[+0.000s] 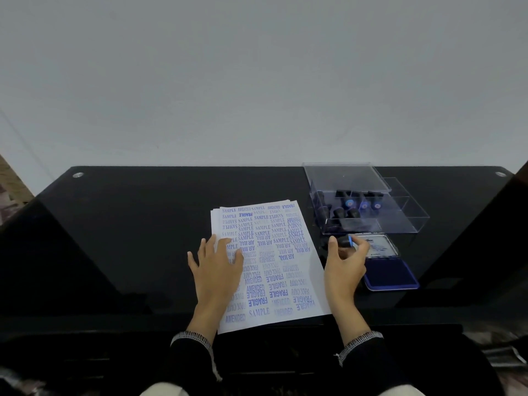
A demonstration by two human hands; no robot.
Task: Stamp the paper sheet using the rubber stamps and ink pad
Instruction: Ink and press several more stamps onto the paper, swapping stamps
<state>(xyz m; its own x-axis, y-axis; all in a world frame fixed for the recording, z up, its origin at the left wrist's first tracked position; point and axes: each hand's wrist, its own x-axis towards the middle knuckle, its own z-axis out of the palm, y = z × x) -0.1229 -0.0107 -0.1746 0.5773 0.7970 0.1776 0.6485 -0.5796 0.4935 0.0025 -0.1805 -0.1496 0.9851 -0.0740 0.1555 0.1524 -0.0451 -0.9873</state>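
Note:
A white paper sheet (281,270), covered with several blue stamped words, lies on the black table (128,238). My left hand (218,267) rests flat on the sheet's left side with fingers spread. My right hand (344,262) pinches a black rubber stamp (346,241) with a blue face, just right of the sheet. The open blue ink pad (390,271) lies right beside that hand, its lid tilted up behind it.
A clear plastic box (400,221) holding several more black stamps stands behind the ink pad, its lid lying over the back. A light grey wall rises behind the table. The table's near edge runs under my wrists.

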